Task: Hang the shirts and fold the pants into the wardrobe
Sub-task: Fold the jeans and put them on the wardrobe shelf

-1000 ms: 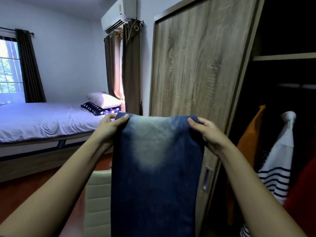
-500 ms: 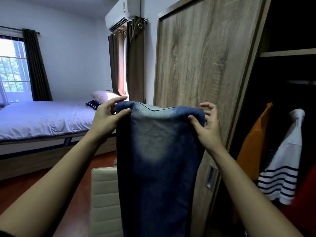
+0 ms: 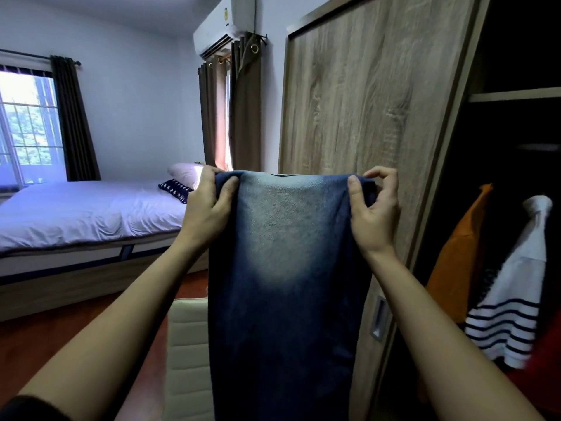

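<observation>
Both hands — left hand (image 3: 206, 211), right hand (image 3: 373, 214) — pinched the jeans' (image 3: 285, 284) top edge; the heavy, limp denim likely wanted corner grips.

Head view, forward-down, close behind held jeans (image 3: 285, 268).

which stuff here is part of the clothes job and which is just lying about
Part of the job: jeans, gripped at the top edge by the left hand and right hand; wardrobe; orange shirt and striped shirt hanging inside.

Just there: bed, pillows, cream chair, curtains, air conditioner.
</observation>
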A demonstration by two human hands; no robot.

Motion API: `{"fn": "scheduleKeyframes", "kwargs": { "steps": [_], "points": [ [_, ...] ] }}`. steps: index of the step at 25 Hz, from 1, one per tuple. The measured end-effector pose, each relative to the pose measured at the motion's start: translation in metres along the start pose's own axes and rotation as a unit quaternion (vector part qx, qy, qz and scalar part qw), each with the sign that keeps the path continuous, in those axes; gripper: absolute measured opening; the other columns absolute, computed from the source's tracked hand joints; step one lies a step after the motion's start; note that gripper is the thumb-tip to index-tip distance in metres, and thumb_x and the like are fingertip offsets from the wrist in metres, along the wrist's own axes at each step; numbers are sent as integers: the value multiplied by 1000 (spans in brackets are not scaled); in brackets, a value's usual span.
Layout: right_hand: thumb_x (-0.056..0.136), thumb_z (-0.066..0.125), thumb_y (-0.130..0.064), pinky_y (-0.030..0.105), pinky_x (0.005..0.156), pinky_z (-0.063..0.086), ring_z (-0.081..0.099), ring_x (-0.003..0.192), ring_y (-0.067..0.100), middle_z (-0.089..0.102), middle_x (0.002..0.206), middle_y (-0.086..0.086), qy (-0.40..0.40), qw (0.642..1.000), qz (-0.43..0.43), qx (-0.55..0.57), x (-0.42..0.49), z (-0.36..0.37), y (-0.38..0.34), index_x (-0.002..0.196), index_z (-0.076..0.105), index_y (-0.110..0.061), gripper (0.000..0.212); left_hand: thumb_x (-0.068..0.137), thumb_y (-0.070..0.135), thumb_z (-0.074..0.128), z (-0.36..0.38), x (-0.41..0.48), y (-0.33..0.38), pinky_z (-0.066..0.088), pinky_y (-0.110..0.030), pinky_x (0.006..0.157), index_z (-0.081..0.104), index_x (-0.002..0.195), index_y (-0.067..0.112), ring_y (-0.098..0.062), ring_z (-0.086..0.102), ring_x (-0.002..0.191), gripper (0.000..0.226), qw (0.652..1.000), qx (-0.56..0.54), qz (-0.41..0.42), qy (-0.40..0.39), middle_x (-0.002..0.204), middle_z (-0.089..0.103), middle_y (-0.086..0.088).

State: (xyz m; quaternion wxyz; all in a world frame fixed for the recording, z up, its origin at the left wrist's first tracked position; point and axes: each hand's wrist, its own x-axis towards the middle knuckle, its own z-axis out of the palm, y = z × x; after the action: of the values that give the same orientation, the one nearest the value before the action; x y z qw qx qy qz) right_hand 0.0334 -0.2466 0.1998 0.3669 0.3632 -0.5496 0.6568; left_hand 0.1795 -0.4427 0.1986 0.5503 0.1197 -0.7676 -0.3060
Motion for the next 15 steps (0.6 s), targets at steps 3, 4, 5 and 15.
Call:
{"fn": "scheduleKeyframes", "kwargs": {
  "steps": [3, 4, 5, 15],
  "points": [
    [90, 61, -19, 16, 66, 45, 57, 71, 2, 63, 84, -10, -45, 997, -46, -35, 1, -5, 1, 99, 62, -12, 12, 97, 24, 48, 2, -5, -1, 37, -21, 62, 43, 112, 23, -1, 54, 65, 16, 1000, -5, 1, 28, 74, 58, 9],
    [89, 62, -18, 11, 75, 45, 59, 82, -1, 68, 93, -4, -76, 994, -62, -42, 2, -8, -2, 105, 65, -9, 18, 97, 22, 48, 2, -5, -2, 36, -18, 58, 42, 108, 28, 4, 51, 59, 14, 999, -18, 8, 26, 70, 55, 13],
    [87, 66, -19, 9, 84, 43, 58, 93, -5, 68, 103, -1, -111, 990, -71, -46, 2, -11, -5, 111, 64, -12, 26, 98, 19, 47, 0, -2, -2, 36, -14, 59, 44, 103, 30, 6, 49, 58, 13, 999, -48, 11, 17, 69, 55, 14],
    [68, 82, -20, 12, 102, 34, 44, 109, -17, 49, 119, -19, -149, 988, -32, -15, 9, 10, -27, 128, 47, -15, 70, 62, 18, 82, -45, 0, -20, 54, -22, 76, 33, 131, 40, -12, 65, 100, 87, 965, -200, -80, -152, 114, 62, 0]
  ]
}}
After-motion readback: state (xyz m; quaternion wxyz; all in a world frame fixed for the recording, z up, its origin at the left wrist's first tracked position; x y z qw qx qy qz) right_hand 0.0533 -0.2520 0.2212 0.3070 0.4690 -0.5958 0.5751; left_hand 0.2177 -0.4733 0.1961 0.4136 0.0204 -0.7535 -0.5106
